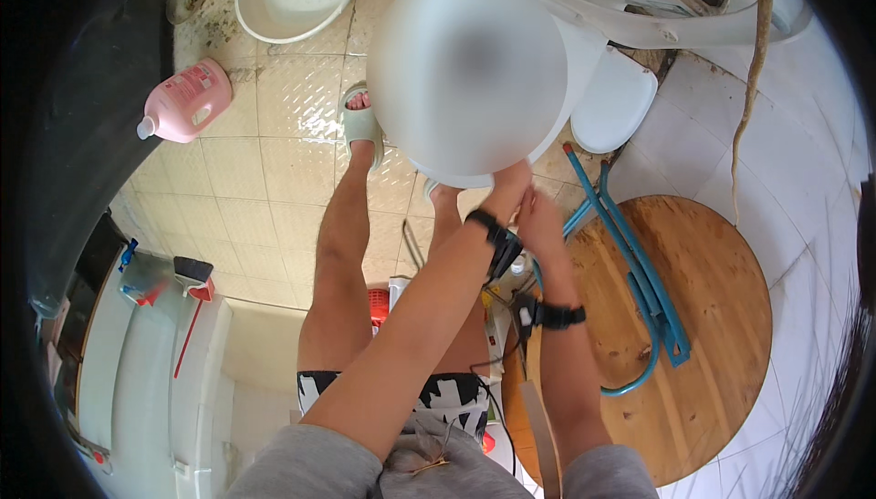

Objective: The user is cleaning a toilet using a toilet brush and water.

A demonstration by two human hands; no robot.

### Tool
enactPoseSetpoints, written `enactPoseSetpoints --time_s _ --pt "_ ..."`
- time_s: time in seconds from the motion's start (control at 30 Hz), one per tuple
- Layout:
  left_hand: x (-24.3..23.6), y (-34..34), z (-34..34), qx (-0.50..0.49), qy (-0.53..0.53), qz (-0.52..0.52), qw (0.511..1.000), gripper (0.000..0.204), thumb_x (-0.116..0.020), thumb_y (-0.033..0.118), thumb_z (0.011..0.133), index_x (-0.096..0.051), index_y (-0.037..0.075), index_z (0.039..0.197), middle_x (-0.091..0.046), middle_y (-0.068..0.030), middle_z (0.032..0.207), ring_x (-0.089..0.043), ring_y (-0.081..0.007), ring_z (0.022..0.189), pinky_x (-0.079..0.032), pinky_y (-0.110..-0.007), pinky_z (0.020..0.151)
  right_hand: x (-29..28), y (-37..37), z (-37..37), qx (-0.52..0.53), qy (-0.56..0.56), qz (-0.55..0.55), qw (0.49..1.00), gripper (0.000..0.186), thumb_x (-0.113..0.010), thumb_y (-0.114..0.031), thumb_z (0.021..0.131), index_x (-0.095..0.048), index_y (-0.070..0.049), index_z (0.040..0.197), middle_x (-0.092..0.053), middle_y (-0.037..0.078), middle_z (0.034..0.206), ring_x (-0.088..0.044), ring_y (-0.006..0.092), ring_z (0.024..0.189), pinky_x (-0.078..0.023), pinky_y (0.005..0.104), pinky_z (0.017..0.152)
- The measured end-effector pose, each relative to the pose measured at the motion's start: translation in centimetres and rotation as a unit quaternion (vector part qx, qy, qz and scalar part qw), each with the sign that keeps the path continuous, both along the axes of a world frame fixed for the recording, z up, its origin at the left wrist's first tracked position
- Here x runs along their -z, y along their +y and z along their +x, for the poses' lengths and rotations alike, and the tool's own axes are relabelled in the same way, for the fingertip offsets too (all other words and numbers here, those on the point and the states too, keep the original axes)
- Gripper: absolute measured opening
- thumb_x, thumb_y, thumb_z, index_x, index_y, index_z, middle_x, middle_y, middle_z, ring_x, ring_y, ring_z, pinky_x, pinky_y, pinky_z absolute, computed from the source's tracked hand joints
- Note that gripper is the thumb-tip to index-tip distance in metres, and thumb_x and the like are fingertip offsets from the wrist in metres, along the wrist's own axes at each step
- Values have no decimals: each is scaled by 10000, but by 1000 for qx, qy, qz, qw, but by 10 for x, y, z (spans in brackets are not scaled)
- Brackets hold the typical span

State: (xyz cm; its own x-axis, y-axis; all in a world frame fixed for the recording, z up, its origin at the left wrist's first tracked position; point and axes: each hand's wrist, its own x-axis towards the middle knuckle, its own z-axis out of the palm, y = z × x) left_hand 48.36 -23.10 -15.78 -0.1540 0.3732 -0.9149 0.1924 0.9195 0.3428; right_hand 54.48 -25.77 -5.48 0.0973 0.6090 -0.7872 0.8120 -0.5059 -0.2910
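Note:
Both my hands are close together in front of a white rounded fixture (589, 57), beside a large blurred round patch that covers most of it. My left hand (513, 175) reaches up to the lower edge of the patch, which hides its fingers. My right hand (540, 218) is just right of and below it, near the left wrist. Its fingers are smeared, and I cannot tell whether it touches the left hand or holds anything. Dark straps with small devices are on both my wrists; the left-wrist strap (494, 236) shows clearly.
A round wooden tabletop (712, 317) with a folded blue metal frame (643, 285) leans at the right. A white tub (251, 6) stands at the upper left, near a pink jug (192, 102) lying on the tiled floor (287, 171). A white lid-shaped panel (613, 102) is at the upper right.

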Motion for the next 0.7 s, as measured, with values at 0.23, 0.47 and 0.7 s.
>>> enactPoseSetpoints --time_s 0.23,0.47,0.7 --pt "-43 -34 -65 -243 -78 -39 966 425 -335 214 1003 -618 -54 834 -542 -118 558 -620 -416 657 -480 -464 618 -45 -15 -59 55 89 12 994 302 -397 -220 974 -575 19 1025 -616 297 861 -585 489 858 -470 515 717" --pt "33 64 16 -192 -96 -70 974 349 -411 240 944 -602 -50 906 -625 -254 712 -641 -421 724 -511 -513 718 -1 85 2 40 19 -36 998 305 -405 -217 968 -586 13 883 -624 231 716 -629 427 710 -491 477 633" --pt "-44 -67 -74 -234 -9 5 972 332 -408 195 970 -538 -30 763 -559 -136 618 -579 -272 582 -459 -396 509 -67 -23 -76 68 117 -27 990 277 -421 -191 954 -591 24 1002 -609 311 879 -589 489 864 -475 523 726"
